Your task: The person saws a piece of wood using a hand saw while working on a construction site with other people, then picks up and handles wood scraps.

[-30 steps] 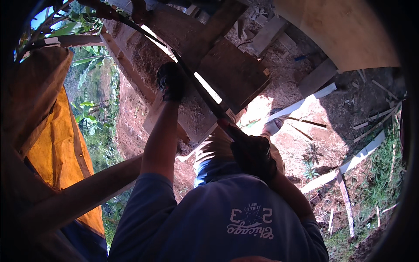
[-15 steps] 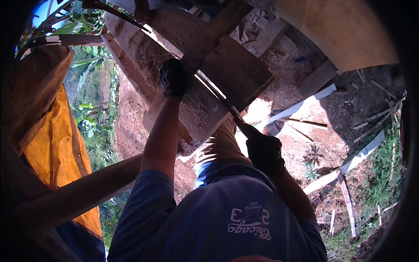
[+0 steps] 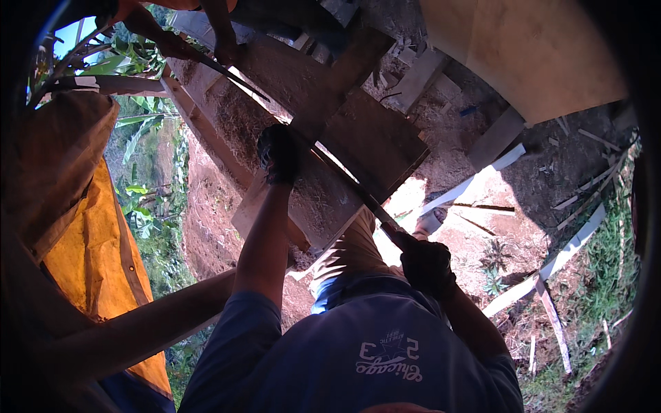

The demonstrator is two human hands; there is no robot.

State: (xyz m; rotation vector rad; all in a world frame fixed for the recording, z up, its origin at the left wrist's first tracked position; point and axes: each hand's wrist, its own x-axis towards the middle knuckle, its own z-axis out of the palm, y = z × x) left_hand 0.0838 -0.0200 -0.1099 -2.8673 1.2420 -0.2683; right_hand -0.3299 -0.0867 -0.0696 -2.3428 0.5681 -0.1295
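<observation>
Long dark blade: narrow and straight, it slants from our right side up and away to the left, along the line where two wide boards meet; we cannot tell how deep it sits there (image 3: 370, 202).
Near end of the blade: our right hand (image 3: 428, 267), in a dark glove, is closed around it, low beside our hip, with the elbow bent and the forearm angled up and inward.
Bracing side: our left hand (image 3: 279, 155), also dark-gloved, rests with fingers curled on the left board (image 3: 313, 196), the arm reaching forward nearly straight; we cannot tell whether it grips anything.
Boards: the left one is strewn with sawdust, and the right board (image 3: 379, 144) is brown and shadowed; a thick crosspiece (image 3: 337, 89) lies over them, its lower end just beside our left hand.
Far end: a co-worker's hand (image 3: 177, 47) holds a second dark blade (image 3: 237, 81) along the same line, and the co-worker's other hand (image 3: 227, 54) is at the right board.
Around us: an orange tarpaulin (image 3: 96, 255) hangs at left behind a wooden beam (image 3: 151, 320); a pale sheet (image 3: 530, 55) fills the upper right, and a white strip (image 3: 568, 244) lies by the grass.
</observation>
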